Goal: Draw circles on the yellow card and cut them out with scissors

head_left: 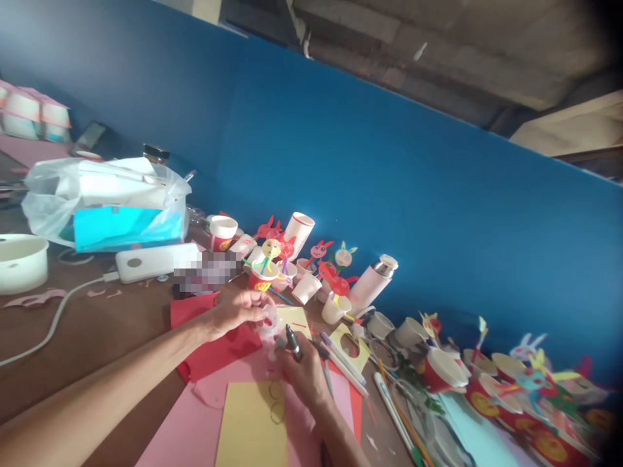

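Note:
My left hand [239,310] is closed around a small pale pink paper piece [269,322], held just above the table. My right hand [300,371] grips a black marker [293,342] with its tip pointing up toward that piece. Under both hands lie a pink paper sheet [204,415], a red sheet [209,344] and a yellow sheet [256,418] with pencil circles drawn on it.
Paper cups with rabbit cut-outs on straws [292,259] stand along the blue partition, with more cups [487,383] at the right. A white flask [372,282], loose pens [345,360], a white power bank [156,261], a bagged tissue box [121,207] and a white bowl [19,259] sit around.

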`<state>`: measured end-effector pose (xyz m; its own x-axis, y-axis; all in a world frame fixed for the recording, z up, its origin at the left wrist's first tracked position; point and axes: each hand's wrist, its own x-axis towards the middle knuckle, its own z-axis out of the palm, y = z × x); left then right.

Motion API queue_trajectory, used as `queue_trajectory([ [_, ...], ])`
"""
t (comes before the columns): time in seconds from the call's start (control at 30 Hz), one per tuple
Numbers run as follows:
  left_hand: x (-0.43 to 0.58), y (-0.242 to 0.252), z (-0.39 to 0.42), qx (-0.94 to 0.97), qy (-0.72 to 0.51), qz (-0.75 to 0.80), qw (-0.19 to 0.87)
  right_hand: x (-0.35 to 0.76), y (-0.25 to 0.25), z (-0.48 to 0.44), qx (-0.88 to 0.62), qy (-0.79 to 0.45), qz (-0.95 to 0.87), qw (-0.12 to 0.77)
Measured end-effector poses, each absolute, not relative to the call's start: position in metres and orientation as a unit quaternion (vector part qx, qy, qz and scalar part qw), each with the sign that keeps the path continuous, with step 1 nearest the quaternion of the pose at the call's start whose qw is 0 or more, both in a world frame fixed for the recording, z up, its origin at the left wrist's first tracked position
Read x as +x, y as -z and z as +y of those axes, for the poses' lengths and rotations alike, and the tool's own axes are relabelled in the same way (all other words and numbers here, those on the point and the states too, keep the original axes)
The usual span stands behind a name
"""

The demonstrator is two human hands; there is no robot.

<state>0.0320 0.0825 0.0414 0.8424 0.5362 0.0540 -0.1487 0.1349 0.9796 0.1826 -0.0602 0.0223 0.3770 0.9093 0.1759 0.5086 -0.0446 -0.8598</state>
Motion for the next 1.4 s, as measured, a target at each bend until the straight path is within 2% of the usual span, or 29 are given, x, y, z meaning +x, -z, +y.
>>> queue_trajectory([
  [0.23, 0.035, -0.049, 0.07, 0.565, -0.239, 0.143, 0.777, 0.19, -0.042, -0.075, -0.577, -0.335, -0.494, 0.558],
  [0.37, 0.037, -0.054, 0.063, 0.579, -0.247, 0.131, 0.766, 0.192, -0.045, -0.075, -0.599, -0.312, -0.468, 0.571],
  [0.7, 0.035, -0.057, 0.063, 0.659, -0.231, 0.114, 0.707, 0.187, -0.062, -0.079, -0.649, -0.209, -0.501, 0.534],
  [1.07, 0.032, -0.056, 0.06, 0.725, -0.207, 0.117, 0.646, 0.185, -0.054, -0.081, -0.675, -0.173, -0.52, 0.494],
  [1.3, 0.032, -0.058, 0.059, 0.73, -0.182, 0.11, 0.649, 0.178, -0.041, -0.081, -0.678, -0.165, -0.518, 0.495],
  [1.4, 0.035, -0.058, 0.054, 0.706, -0.209, 0.116, 0.666, 0.175, -0.042, -0.078, -0.659, -0.198, -0.514, 0.512],
])
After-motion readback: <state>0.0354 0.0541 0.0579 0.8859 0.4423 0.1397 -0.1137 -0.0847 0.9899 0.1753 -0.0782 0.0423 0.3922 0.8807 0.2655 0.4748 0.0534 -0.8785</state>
